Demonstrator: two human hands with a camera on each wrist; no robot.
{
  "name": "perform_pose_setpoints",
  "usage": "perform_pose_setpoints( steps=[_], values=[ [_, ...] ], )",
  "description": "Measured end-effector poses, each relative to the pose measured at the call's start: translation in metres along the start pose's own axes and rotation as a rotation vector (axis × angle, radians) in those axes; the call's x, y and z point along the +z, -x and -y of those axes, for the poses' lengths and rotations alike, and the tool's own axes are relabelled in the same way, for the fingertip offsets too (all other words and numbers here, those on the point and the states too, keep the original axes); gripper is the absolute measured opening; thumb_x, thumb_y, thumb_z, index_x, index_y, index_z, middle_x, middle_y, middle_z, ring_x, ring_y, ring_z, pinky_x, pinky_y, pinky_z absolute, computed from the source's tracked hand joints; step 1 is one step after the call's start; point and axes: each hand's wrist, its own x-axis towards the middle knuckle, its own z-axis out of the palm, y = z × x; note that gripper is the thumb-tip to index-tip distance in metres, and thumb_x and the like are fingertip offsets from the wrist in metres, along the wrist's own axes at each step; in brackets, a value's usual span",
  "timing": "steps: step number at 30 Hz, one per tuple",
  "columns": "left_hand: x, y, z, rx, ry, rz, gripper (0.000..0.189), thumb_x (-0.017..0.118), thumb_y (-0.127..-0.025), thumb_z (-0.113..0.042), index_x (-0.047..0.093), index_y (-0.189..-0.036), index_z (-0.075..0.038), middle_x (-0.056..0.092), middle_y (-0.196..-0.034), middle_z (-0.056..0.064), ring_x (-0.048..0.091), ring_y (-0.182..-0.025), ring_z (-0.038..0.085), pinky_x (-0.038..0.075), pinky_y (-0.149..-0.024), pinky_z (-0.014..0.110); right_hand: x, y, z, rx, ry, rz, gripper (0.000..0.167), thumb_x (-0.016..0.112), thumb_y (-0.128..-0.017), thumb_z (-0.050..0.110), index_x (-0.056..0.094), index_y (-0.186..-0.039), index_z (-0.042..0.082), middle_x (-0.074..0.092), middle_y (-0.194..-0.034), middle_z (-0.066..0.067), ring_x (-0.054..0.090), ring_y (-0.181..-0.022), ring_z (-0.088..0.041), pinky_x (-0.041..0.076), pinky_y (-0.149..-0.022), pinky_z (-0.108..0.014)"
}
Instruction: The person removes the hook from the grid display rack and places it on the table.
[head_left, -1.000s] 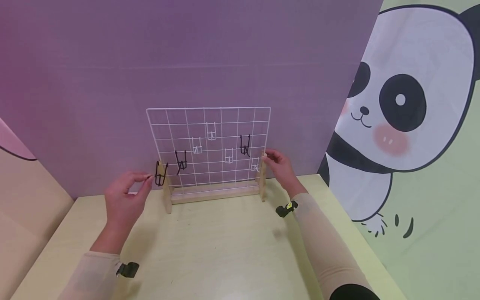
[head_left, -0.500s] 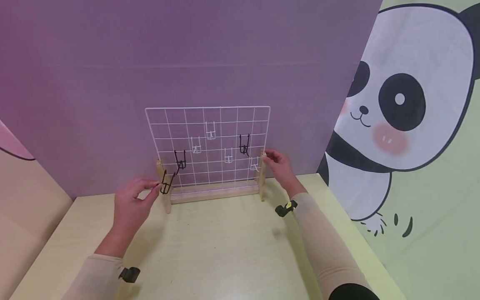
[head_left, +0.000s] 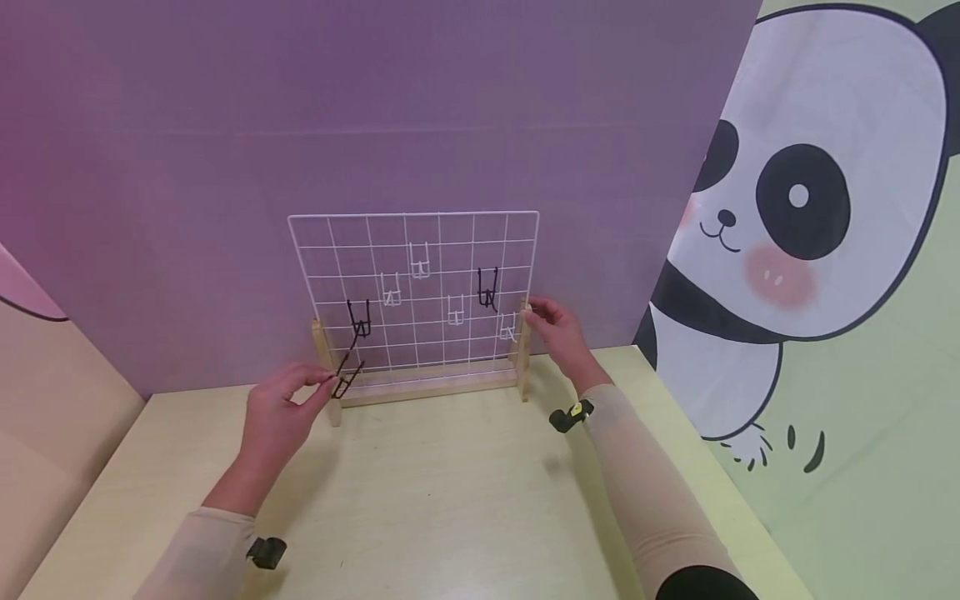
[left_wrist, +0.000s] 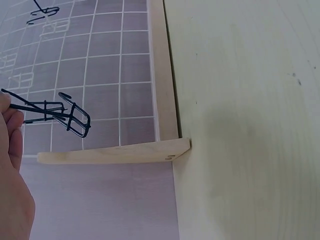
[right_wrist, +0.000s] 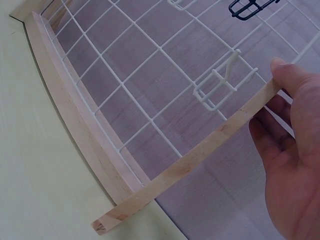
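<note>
A white wire grid panel [head_left: 412, 214] stands in a wooden base [head_left: 431, 389] at the back of the table. My left hand [head_left: 279, 412] pinches a black wire hook [head_left: 348, 385] by its end, between thumb and fingertips. The hook tilts in front of the grid's lower left corner; in the left wrist view it overlaps another black hook [left_wrist: 46, 111] hanging on the grid. My right hand [head_left: 561, 335] grips the top of the right wooden post [right_wrist: 200, 155], thumb in front and fingers behind.
Several white hooks [head_left: 456, 317] and a further black hook [head_left: 487, 297] hang on the grid. The left wooden post [head_left: 322, 343] is beside my left fingertips. A purple backdrop [head_left: 420, 100] rises behind; a panda-printed panel [head_left: 862, 392] stands at the right.
My left hand has moved right and down with the hook, from left of the grid to its lower left corner, and the hook tilts more. The right hand keeps its grip on the post.
</note>
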Motion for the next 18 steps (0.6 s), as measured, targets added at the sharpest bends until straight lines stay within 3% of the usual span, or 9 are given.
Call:
perform_pose_setpoints(
  steps=[11,18],
  values=[
    [0.0062,0.0042,0.0018,-0.04,-0.006,0.096,0.023,0.088,-0.088,0.01,0.083,-0.104,-0.006,0.08,-0.097,0.006,0.075,-0.091,0.031,0.04,-0.088,-0.002,0.0014,0.0011,0.0003,-0.021,-0.013,-0.007,0.033,0.071,-0.109,0.011,0.069,-0.139,-0.003,0.072,-0.115,0.001,0.063,-0.112,-0.015,0.053,-0.102,-0.027],
    [0.0079,0.0072,0.0034,-0.095,-0.033,0.19,0.024,0.087,-0.09,0.007,0.085,-0.107,-0.01,0.082,-0.105,0.006,0.077,-0.1,0.032,0.039,-0.087,0.0,0.0014,-0.0001,-0.0006,-0.006,-0.005,-0.009,0.035,0.07,-0.11,0.015,0.069,-0.141,-0.002,0.073,-0.122,-0.004,0.063,-0.116,-0.016,0.052,-0.108,-0.033]
  ],
)
